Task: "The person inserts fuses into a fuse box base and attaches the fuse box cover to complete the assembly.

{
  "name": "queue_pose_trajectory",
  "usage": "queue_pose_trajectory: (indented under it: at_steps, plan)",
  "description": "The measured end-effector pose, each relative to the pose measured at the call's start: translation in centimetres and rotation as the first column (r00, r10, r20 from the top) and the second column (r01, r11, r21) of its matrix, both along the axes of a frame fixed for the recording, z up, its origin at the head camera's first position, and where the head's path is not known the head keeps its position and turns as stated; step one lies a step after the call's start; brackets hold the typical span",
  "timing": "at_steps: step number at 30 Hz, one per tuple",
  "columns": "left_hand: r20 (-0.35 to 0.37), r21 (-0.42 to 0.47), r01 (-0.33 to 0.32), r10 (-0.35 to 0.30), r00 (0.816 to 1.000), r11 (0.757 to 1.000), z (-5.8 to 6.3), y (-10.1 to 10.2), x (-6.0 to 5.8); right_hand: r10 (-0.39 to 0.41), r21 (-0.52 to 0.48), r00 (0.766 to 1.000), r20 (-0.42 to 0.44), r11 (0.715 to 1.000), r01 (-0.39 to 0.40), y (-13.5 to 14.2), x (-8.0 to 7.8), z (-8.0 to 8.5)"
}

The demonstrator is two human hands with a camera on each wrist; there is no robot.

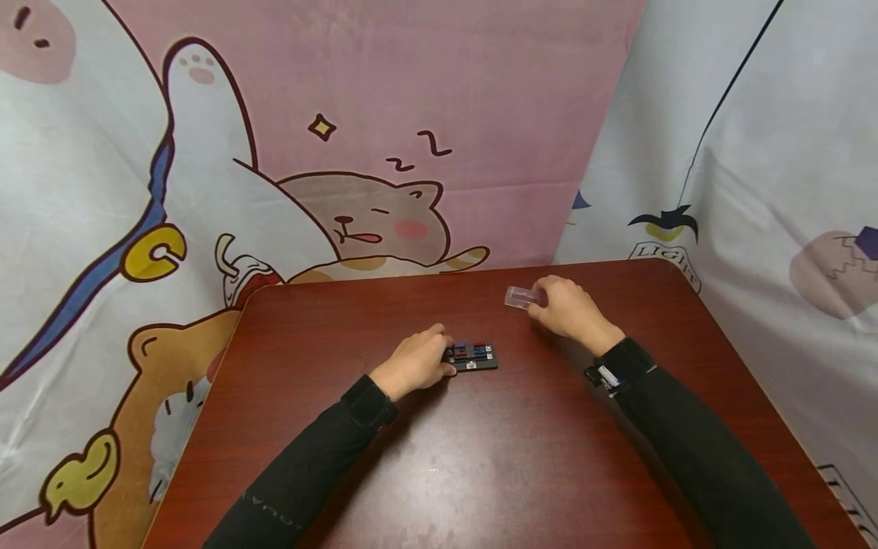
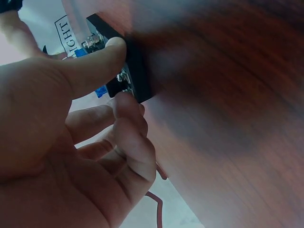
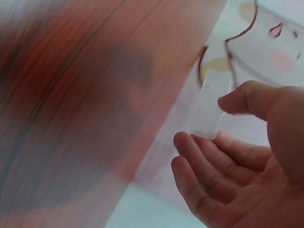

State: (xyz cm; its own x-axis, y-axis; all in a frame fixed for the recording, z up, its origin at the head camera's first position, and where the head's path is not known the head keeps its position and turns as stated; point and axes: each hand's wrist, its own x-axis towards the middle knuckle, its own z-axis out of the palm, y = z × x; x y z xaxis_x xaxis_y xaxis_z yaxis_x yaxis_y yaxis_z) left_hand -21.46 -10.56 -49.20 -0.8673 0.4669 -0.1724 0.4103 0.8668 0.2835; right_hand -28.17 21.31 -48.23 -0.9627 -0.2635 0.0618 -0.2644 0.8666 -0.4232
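Near the middle of the table, my left hand [image 1: 414, 360] pinches one end of a black fuse block [image 1: 475, 364] with red and blue blade fuses and metal screw terminals. In the left wrist view the thumb lies across the block [image 2: 137, 71], the other fingers curled beside it. Whether its base touches the table cannot be told. Farther back and to the right, my right hand [image 1: 568, 306] holds a clear plastic cover [image 1: 519, 297] by its right end. The right wrist view shows the cover [image 3: 209, 104] between thumb and fingers, apart from the fuse block.
Both hands are over a reddish-brown wooden table [image 1: 521, 457]. Behind its far edge hangs a pink and white cartoon cloth [image 1: 494, 114], with a white printed cloth [image 1: 754, 152] on the right. A small device [image 1: 604, 377] is strapped to the right wrist.
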Motion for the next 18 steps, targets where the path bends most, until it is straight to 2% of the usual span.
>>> queue_pose_trajectory:
  at_steps: [4, 10, 18]
  plan:
    - [-0.003, 0.008, 0.002, -0.002, 1.000, 1.000, -0.2, -0.1, 0.0, 0.103, -0.010, 0.994, -0.025, 0.995, -0.103, -1.9, 1.7, 0.9]
    - [-0.003, 0.002, 0.004, -0.004, 1.000, 1.000, -0.1, -0.1, -0.1, 0.226, -0.012, 0.973, -0.038, 0.974, -0.227, -4.6, 4.0, 1.9]
    - [0.002, 0.023, -0.001, 0.001, 1.000, 1.000, -0.2, 0.0, -0.3, 0.326, -0.001, 0.945, -0.030, 0.945, -0.326, -6.7, 5.3, 1.4]
